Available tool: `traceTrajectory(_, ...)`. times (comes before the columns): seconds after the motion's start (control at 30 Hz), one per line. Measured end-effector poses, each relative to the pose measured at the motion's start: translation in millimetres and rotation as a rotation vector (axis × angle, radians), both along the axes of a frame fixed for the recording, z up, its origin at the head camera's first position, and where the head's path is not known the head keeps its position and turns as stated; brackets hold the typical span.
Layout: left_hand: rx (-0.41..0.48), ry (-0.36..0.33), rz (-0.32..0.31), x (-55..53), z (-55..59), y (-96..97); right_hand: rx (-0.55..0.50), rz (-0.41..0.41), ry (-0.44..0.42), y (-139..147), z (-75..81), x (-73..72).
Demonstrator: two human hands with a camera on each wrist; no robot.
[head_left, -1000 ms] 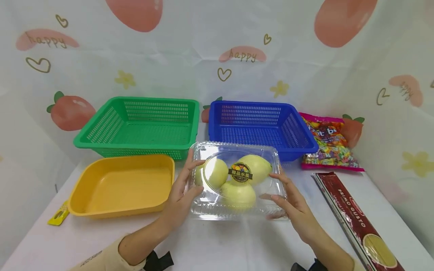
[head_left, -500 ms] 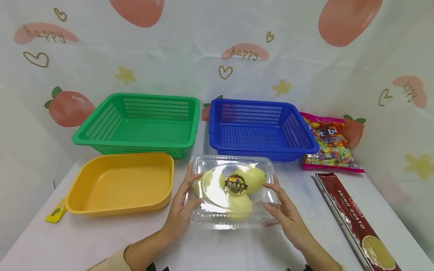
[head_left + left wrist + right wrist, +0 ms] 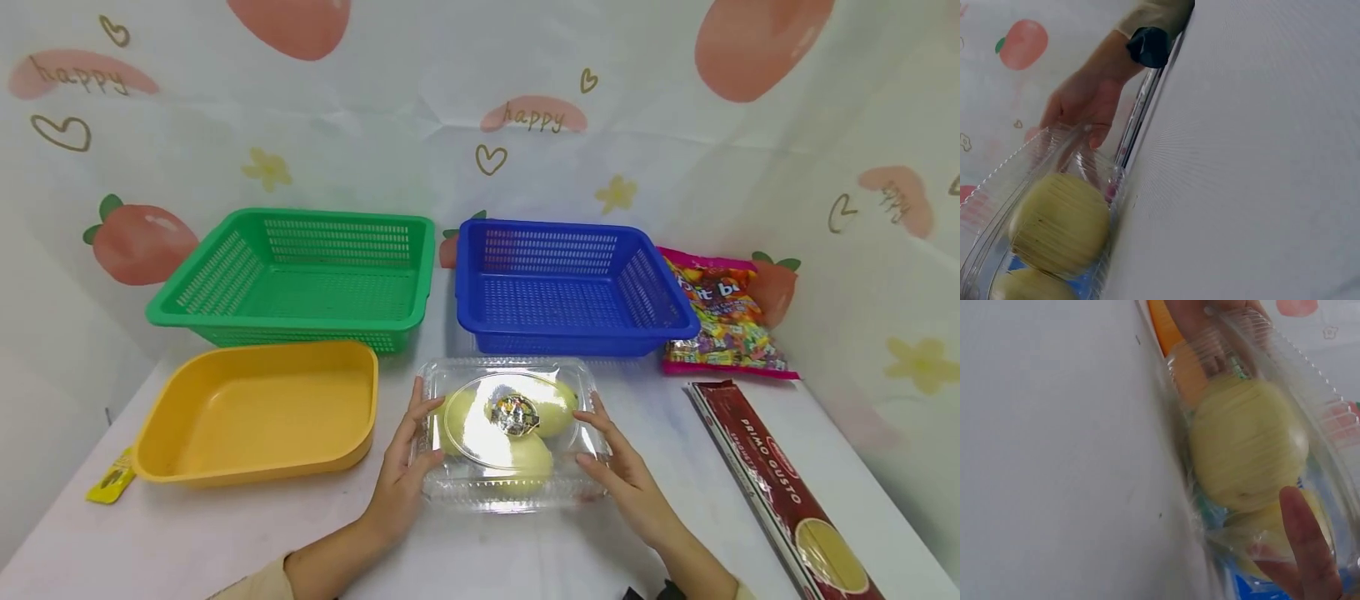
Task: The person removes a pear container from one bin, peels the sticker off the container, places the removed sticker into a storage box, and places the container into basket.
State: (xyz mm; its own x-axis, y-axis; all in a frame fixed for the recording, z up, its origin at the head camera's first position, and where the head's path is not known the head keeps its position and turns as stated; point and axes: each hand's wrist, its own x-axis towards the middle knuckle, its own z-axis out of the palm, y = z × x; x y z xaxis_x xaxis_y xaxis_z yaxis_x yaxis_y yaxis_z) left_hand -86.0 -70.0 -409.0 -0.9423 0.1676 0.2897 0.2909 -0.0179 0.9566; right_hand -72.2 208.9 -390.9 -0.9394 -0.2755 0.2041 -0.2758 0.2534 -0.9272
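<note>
A clear plastic clamshell fruit box with several pale yellow-green round fruits inside is at the middle front of the table, lid closed. A round dark label sits on its lid, washed by glare. My left hand grips the box's left side, thumb and forefinger over the lid's edge. On the opposite side my right hand holds it likewise, the other fingers partly hidden behind the plastic. In the right wrist view the right thumb lies along the box, and the fruit shows through its wall.
Behind the box stand a green basket and a blue basket. A yellow tray is at left, beside a small yellow packet. At right lie a candy bag and a red spaghetti pack.
Both hands have brought the fruit box down and nearer to me, away from the blue basket's front. Their hold on its sides stays the same.
</note>
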Motion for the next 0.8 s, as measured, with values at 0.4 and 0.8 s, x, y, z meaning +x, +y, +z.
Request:
traceTrajectory(0.4, -0.028, -0.081, -0.044, -4.0, 1.4, -4.1, 0.087, -0.012, 0.039, 2.5, -7.3, -2.2)
traceTrajectory(0.8, -0.061, -0.085, -0.06, -7.7, 2.9, -4.8, 0.102, -0.009, 0.03, 2.5, -7.3, -5.0)
